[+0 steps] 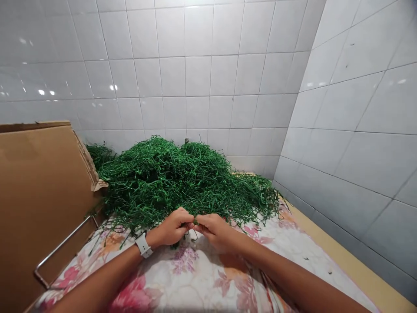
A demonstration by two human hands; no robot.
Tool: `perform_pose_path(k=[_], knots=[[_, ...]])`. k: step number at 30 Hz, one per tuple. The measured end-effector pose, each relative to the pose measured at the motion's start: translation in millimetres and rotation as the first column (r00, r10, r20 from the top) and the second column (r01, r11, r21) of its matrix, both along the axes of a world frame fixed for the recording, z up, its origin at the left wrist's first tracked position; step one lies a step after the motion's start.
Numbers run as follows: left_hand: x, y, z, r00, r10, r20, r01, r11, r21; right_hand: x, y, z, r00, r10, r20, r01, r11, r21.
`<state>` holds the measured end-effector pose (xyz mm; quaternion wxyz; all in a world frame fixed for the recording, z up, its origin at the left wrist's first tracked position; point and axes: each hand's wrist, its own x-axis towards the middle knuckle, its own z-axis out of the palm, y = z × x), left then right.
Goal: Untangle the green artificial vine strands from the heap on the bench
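Note:
A big heap of green wire-like strands [182, 178] lies on a floral cloth [195, 282] against the tiled wall. My left hand [174, 227], with a white watch on its wrist, and my right hand [211, 228] meet at the near edge of the heap. Both pinch the same thin green strand [193, 223] between their fingertips. A dark loop of it hangs just below the fingers.
A large brown cardboard box [42, 195] stands at the left, with a metal wire handle [61, 248] leaning on it. White tiled walls [352, 130] close in the back and right. A tan edge [352, 261] shows along the right of the cloth.

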<state>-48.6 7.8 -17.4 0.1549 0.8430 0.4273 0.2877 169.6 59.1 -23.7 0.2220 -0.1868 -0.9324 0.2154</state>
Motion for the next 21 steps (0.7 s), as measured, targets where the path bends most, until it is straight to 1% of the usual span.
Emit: perform_pose_path(k=[3,7,10,13,15,18,21], knots=[[0.7,-3.4,1.7,0.996,-0.079,-0.038,0.078,0.997,-0.023,4.2,3.2,0.5,0.995,0.091,0.042,-0.093,0.995,0.033],[1.9,-7.5,7.9,0.988,-0.143,-0.056,0.14,0.988,-0.062,8.2,1.3,10.8,0.982,0.179,0.066,-0.183,0.981,0.06],[3.2,-11.0,16.8,0.984,-0.169,-0.062,0.164,0.984,-0.075,12.9,-0.6,19.3,0.973,0.209,0.097,-0.22,0.97,0.108],[4.2,-14.1,26.5,0.982,-0.177,-0.063,0.173,0.982,-0.074,19.9,4.3,22.6,0.966,0.208,0.154,-0.234,0.956,0.176],[4.6,-15.0,30.6,0.99,-0.142,-0.014,0.14,0.988,-0.066,24.5,12.4,23.7,0.98,0.133,0.15,-0.166,0.958,0.234],[5.4,-12.2,31.1,0.988,-0.021,0.152,0.032,0.997,-0.071,30.7,28.9,27.8,0.996,-0.078,0.043,0.061,0.95,0.305],[9.3,-1.5,25.7,0.932,0.101,0.349,-0.063,0.991,-0.118,38.1,45.9,32.2,0.959,-0.275,-0.071,0.283,0.908,0.31]])
